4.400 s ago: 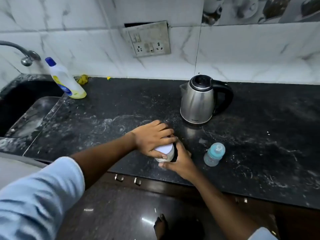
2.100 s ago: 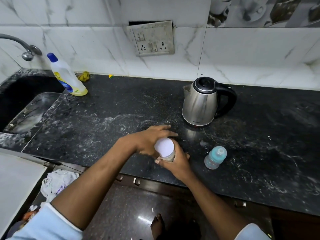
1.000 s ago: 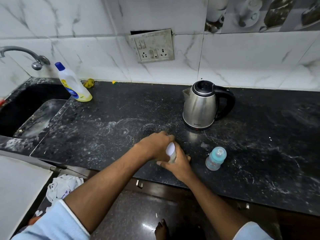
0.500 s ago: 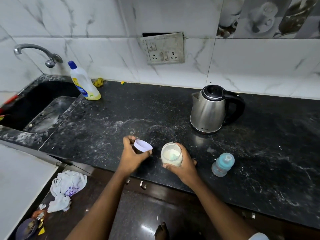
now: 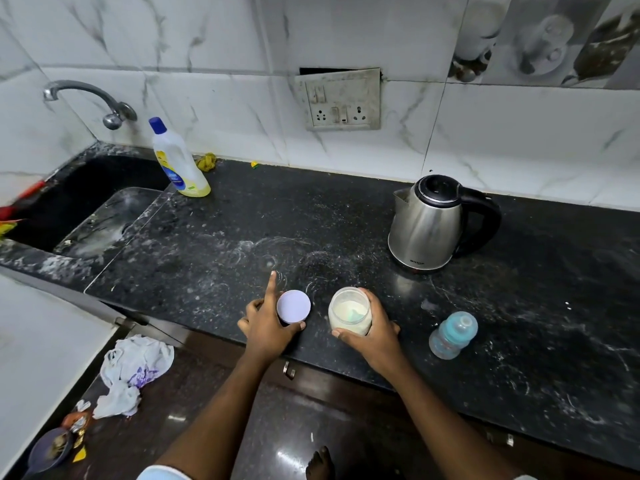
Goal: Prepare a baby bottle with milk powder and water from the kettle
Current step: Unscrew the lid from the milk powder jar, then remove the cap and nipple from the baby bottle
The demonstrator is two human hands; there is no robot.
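An open jar of pale milk powder stands near the counter's front edge, and my right hand grips it from the right side. Its white lid rests on the black counter just left of the jar. My left hand holds the lid by thumb and fingers, index finger pointing away. A clear baby bottle with a blue teat cap stands to the right of the jar, untouched. The steel kettle with a black handle sits behind, lid shut.
A sink with a tap lies at the far left, with a white dish-soap bottle beside it. A wall socket plate hangs above the counter. A crumpled cloth lies on the floor.
The lid came off the jar. My left hand carried it leftwards and lowered it onto the counter. My right hand kept hold of the jar.
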